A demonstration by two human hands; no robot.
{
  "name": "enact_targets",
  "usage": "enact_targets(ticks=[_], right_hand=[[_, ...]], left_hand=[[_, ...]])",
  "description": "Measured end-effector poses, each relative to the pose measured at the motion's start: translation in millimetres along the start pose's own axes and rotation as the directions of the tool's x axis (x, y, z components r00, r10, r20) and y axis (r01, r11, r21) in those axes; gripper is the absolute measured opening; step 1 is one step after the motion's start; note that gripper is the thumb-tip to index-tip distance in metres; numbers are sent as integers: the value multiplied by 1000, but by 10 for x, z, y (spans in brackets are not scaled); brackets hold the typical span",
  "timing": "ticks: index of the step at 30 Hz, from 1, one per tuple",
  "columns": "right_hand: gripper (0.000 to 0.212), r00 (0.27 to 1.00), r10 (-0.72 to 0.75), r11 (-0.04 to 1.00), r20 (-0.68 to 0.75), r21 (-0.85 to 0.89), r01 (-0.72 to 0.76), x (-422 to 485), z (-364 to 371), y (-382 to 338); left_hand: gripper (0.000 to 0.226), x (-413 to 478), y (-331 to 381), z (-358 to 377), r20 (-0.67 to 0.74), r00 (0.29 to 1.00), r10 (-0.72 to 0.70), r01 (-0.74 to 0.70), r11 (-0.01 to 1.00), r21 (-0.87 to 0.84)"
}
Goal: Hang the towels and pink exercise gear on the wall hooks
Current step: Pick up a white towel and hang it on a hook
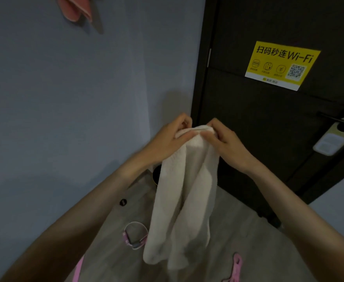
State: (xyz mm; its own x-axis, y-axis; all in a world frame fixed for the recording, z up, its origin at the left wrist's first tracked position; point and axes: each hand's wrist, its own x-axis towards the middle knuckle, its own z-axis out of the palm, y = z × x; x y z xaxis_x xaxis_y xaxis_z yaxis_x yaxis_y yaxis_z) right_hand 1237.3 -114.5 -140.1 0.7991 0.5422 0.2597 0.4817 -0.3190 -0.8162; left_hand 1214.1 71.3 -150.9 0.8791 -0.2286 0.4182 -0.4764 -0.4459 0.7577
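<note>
In the upper left of the frame, the lower end of a pink towel (75, 9) shows against the grey-blue wall (55, 98). Lower down, left of centre, a pink strap loop (135, 235) lies on the floor (238, 224).

At centre the left hand (167, 141) grips the top edge of a white towel (183, 200), with its fingers curled over the back of the fold and its thumb pressed on the front. The towel's long axis runs vertically. Its bunched top sits between the two hands, and the rest hangs straight down to the lower centre, its loose end pointing at the floor.

Just right of the fold, the right hand (226, 143) pinches the same edge with bent fingers. Another pink piece (236, 265) lies at the lower right. On the dark door (248, 129) at the right are a yellow Wi-Fi sticker (282, 65) and a handle tag (338, 135).
</note>
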Motion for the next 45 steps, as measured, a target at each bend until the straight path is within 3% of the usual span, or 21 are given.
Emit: enact_targets(ticks=[3, 6, 10, 19, 22, 24, 25, 27, 30, 33, 40, 45], right_hand=[[23, 999, -48, 999, -17, -10, 48, 76, 25, -91], [25, 996, -50, 998, -76, 31, 52, 148, 29, -133], [18, 973, -8, 997, -232, 69, 24, 226, -115, -91], [26, 888, 149, 988, -434, 101, -116, 299, -89, 390], [25, 890, 244, 969, -385, 55, -242, 347, -45, 547], [25, 934, 226, 958, -277, -111, -264, 372, -5, 613], [34, 964, 191, 958, -186, -177, -224, 382, 44, 587], [46, 994, 105, 984, -35, -144, -109, 433, 191, 443], [27, 999, -31, 999, -43, 15, 32, 545, 363, 166], [18, 992, -110, 993, -55, -48, 108, 636, 319, 59], [26, 963, -246, 950, 112, -171, 263, 883, 272, -119], [27, 971, -237, 963, -11, -137, 233, 1008, 324, -231]], left_hand=[[16, -14, -75, -63, 28, 996, -85, 87, 995, -53], [5, -105, -284, -117, -5, 985, -171, 171, 985, 29], [11, -279, -669, -307, -101, 967, -235, 246, 962, 120], [10, -127, -782, -975, -283, 954, -103, 204, 912, 357], [12, 13, -645, -926, -300, 954, -27, 144, 916, 374], [16, 123, -517, -831, -267, 964, 13, 96, 915, 392], [17, 180, -442, -770, -236, 971, 33, 70, 906, 417], [16, 285, -316, -636, -119, 991, 68, -2, 873, 488], [14, 380, -196, -499, 24, 994, 102, -99, 827, 553], [13, 404, -187, -556, -55, 995, 78, -39, 863, 504], [21, 244, -383, -779, -124, 992, -38, 88, 901, 425], [27, 19, -626, -784, -293, 946, -139, 225, 933, 282]])
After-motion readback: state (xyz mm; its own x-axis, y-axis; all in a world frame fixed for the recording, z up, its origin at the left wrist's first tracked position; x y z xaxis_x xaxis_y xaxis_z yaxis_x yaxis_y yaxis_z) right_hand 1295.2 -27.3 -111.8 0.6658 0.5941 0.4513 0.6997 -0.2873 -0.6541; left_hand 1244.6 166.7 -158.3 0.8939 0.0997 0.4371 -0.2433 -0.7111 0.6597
